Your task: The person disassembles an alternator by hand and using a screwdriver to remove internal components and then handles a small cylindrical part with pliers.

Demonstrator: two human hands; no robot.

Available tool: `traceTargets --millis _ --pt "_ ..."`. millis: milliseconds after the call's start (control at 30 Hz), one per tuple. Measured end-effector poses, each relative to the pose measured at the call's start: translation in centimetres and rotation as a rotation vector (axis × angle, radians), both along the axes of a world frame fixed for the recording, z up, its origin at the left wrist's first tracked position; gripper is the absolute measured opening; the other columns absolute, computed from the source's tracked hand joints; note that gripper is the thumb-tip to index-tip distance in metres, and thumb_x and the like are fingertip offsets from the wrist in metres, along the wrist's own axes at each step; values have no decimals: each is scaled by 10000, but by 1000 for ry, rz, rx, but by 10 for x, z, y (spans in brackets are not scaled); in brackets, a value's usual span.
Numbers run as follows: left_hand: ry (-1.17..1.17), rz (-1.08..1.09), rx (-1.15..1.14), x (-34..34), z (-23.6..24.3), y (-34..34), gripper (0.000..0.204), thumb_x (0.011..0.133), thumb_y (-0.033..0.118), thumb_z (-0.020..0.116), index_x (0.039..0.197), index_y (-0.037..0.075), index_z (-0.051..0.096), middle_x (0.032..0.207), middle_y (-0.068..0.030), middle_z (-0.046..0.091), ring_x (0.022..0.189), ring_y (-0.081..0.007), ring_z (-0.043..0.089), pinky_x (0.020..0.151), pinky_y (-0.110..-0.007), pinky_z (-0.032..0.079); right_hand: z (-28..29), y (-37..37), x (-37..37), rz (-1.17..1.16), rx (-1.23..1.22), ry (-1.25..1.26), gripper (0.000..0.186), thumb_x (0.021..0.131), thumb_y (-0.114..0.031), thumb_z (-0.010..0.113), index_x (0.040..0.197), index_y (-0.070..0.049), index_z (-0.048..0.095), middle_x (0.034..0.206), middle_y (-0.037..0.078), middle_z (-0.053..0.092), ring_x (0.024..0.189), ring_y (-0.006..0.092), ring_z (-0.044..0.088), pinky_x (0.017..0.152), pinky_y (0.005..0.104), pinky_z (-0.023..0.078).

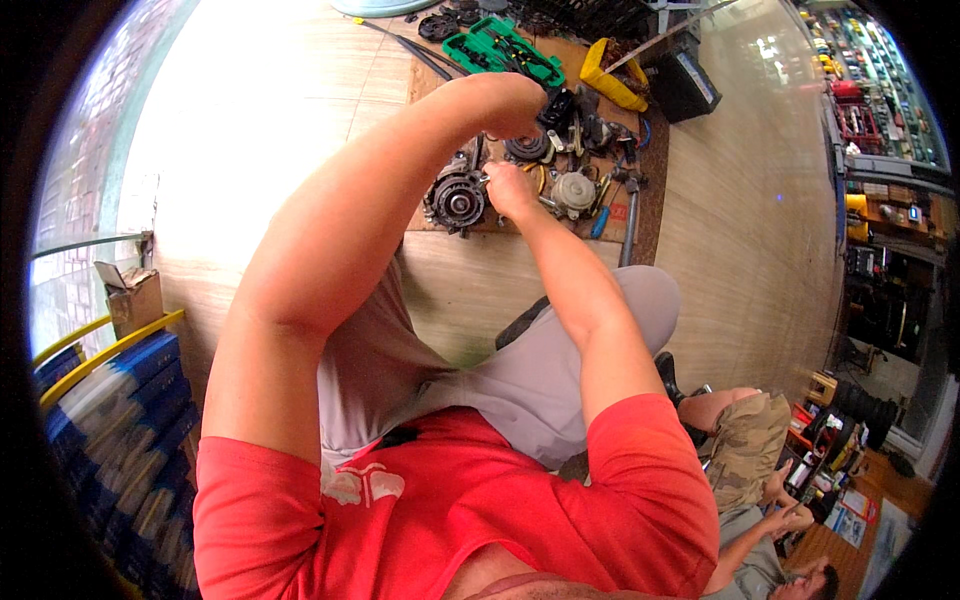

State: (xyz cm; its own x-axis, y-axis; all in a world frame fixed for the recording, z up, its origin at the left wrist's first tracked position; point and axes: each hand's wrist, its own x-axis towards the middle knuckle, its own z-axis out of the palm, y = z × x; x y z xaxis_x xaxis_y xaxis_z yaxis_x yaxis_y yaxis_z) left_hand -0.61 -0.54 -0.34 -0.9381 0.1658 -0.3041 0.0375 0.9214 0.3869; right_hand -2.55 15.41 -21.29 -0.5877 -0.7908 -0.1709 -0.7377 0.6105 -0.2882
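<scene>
A round metal motor part [459,203], like an opened alternator with a central shaft, rests at the near left of a brown board. My right hand [512,189] is closed at its right side, with a small bit of metal showing at the fingertips; what it grips is unclear. My left hand [515,103] reaches over beyond it, bent at the wrist with curled fingers. Whatever it holds is hidden. A dark pulley-like wheel [527,147] lies just nearer than that hand. A pale round metal housing [574,193] sits to the right of my right hand.
Beyond my hands are a green tool case [504,52], a cut yellow container [613,76] and a black battery-like box [684,84]. A blue-handled tool [601,221] and a metal tube [629,226] lie at right. Another person [745,445] sits at lower right; blue boxes [120,430] stand left.
</scene>
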Motion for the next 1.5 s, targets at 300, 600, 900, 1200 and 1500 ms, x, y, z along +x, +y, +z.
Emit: traceTargets --millis 300,600,900,1200,1500 --pt "4 -17 -12 3 1 -1 417 858 327 664 1185 68 641 1047 -198 679 1016 -380 638 871 -459 510 5 -4 4 -5 70 -53 306 827 -125 572 1121 -150 656 1058 144 669 1018 339 631 851 468 512" --pt "25 -33 3 3 3 0 406 859 323 662 1171 64 645 1037 -206 680 1013 -380 639 870 -456 509 -1 -7 3 -25 101 -1 214 853 -113 515 1015 -96 653 1031 178 667 983 359 640 833 475 515" --pt "-50 9 -5 -1 -2 1 410 856 331 671 1165 64 647 1043 -209 677 1024 -385 633 875 -463 503 9 -5 7 29 28 -7 182 843 -96 503 954 -72 645 982 187 676 951 367 649 811 478 521" --pt "5 -10 4 -1 -6 -1 406 858 339 664 1157 65 650 1041 -213 675 1015 -390 633 867 -470 504 0 -3 3 -5 -9 -40 189 843 -99 513 982 -62 635 989 204 670 966 375 641 822 480 516" --pt "-16 -6 5 0 -3 2 418 859 335 660 1185 73 640 1037 -210 678 1014 -386 636 864 -470 507 4 -8 4 -39 110 -69 268 834 -160 563 1084 -123 650 1054 180 667 990 375 634 836 485 509"
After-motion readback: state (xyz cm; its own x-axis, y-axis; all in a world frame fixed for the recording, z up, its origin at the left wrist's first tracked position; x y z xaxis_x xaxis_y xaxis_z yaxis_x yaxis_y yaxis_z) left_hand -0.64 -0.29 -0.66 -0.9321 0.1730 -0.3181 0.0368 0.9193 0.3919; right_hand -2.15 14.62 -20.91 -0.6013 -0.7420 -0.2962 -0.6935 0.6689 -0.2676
